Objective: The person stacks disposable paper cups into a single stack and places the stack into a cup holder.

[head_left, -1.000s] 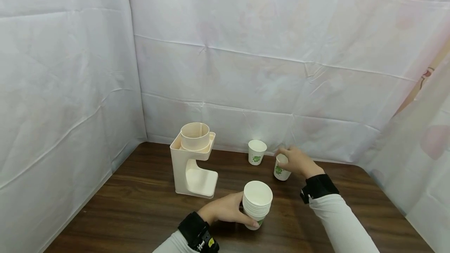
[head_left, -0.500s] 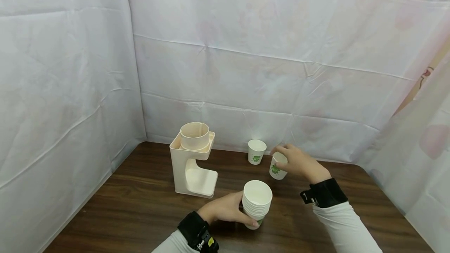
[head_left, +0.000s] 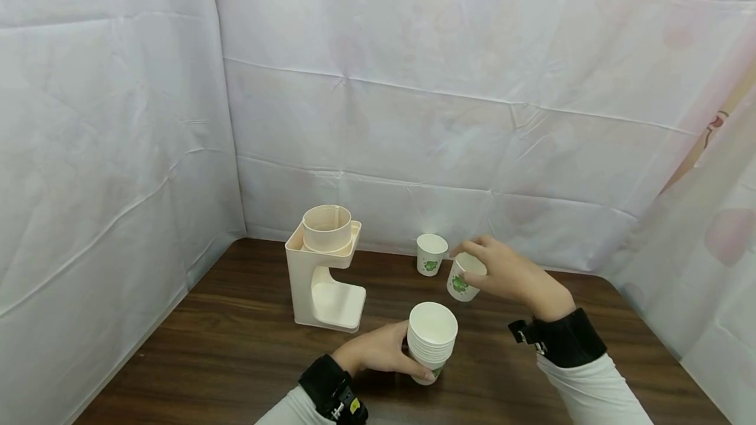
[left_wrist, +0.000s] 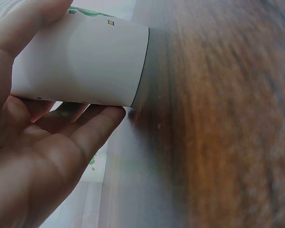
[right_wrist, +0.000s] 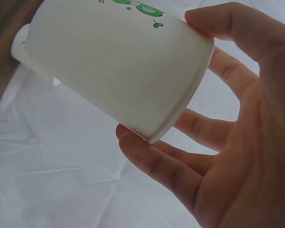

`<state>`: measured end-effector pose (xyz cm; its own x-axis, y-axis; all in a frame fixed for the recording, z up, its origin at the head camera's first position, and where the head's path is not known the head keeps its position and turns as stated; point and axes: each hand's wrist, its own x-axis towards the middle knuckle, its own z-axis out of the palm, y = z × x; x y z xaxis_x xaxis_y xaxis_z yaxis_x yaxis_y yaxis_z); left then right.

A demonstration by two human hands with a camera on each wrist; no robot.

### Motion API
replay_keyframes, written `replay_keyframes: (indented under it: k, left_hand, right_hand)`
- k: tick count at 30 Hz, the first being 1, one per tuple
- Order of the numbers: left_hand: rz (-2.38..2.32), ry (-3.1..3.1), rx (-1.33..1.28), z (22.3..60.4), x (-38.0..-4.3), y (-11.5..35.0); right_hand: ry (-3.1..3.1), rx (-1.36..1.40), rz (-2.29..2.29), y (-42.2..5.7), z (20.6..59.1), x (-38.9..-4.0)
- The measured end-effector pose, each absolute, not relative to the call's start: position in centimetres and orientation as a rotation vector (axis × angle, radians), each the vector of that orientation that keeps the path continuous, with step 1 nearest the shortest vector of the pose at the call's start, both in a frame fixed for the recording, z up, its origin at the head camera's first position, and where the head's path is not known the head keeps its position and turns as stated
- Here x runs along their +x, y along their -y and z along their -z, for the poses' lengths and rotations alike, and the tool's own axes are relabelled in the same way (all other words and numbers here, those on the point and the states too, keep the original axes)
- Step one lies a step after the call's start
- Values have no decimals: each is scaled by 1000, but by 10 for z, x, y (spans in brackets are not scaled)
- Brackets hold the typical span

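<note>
My left hand (head_left: 386, 351) holds a stack of white paper cups (head_left: 433, 333) near the middle of the table. Its thumb and fingers lie on opposite sides of the lowest cup (left_wrist: 92, 59), seen in the left wrist view. Farther back, my right hand (head_left: 510, 274) holds a single paper cup (head_left: 462, 284) with a green print. In the right wrist view, the thumb and fingertips grip that cup near its rim (right_wrist: 180, 111). Whether its base touches the table cannot be told. Another paper cup (head_left: 431, 258) stands upright behind it, to the left.
A cream stand (head_left: 304, 284) with a round open holder (head_left: 327, 231) on top is left of the cups. All this stands on a dark wooden table (head_left: 195, 346). White cloth (head_left: 401, 110) hangs behind and at both sides.
My right hand has shifted the single cup a little to the left, closer to the rear cup, and its forearm has swung rightward. The left hand and its stack stay where they were.
</note>
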<state>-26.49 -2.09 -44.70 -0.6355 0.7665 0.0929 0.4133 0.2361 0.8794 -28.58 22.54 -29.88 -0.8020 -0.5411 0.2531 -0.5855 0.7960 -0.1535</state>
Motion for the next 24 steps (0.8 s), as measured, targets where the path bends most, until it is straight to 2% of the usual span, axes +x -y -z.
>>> replay_keyframes:
  k: [24]
  left_hand:
    - [-1391,-2090,1129,447,-264,23]
  right_hand:
    - [2433,1136,-287,-200,260,-226]
